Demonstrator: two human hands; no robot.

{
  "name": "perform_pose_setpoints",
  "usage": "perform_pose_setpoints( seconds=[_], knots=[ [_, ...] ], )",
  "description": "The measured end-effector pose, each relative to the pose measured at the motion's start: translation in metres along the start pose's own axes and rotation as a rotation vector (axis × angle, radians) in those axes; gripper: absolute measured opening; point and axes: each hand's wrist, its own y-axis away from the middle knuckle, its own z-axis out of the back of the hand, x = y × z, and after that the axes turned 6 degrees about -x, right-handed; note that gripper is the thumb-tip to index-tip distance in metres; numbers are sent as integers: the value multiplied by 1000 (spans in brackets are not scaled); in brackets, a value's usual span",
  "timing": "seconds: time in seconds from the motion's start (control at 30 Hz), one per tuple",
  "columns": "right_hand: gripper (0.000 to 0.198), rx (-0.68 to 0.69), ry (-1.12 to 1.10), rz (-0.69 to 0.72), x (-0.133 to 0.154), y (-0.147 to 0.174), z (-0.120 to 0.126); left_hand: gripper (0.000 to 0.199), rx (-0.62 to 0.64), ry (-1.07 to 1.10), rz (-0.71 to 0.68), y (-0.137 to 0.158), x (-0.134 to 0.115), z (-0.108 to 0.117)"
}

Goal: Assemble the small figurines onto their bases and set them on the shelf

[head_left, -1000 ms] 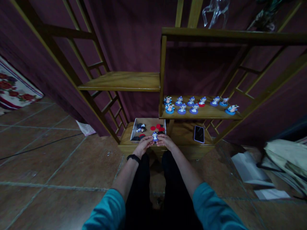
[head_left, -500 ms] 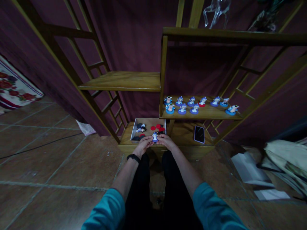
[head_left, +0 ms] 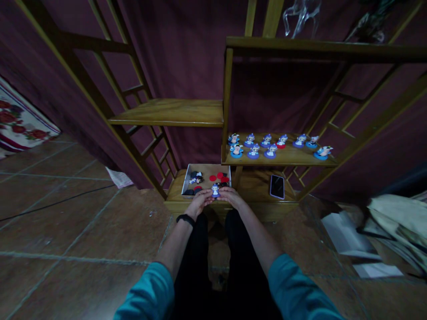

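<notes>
A small white-and-purple figurine on a purple base stands upright between my two hands, at the front edge of an open box. My left hand, with a black band on its wrist, closes its fingers on the figurine's left side. From the right, my right hand grips the same base. Inside the box behind them lie a dark-haired figurine, red discs and some dark pieces. Part of the box's front is hidden by my hands.
Several figurines on round bases stand in two rows on the right shelf. A phone lies on the lower board. A higher wooden shelf juts out at left. Papers and a pale bag lie on the floor at right.
</notes>
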Motion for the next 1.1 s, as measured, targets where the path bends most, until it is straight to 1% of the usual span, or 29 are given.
perform_pose_setpoints(
  seconds=[0.17, 0.4, 0.67, 0.8, 1.1],
  knots=[
    [11, -5, -5, -13, -1, -2, 1, 14, -6, -7, 11, 2, -1, -1],
    [13, -17, 9, -16, 1, -1, 0, 13, 2, -20, 17, 0, -1, -1],
    [16, 19, 11, -2, 3, 3, 0, 10, 11, -10, 13, 1, -1, -1],
    [15, 29, 7, 13, 4, 4, 0, 11, 3, -7, 13, 2, -1, -2],
    [11, -9, 6, -6, -1, -3, 1, 15, 28, -1, 14, 0, 0, 0]
  ],
)
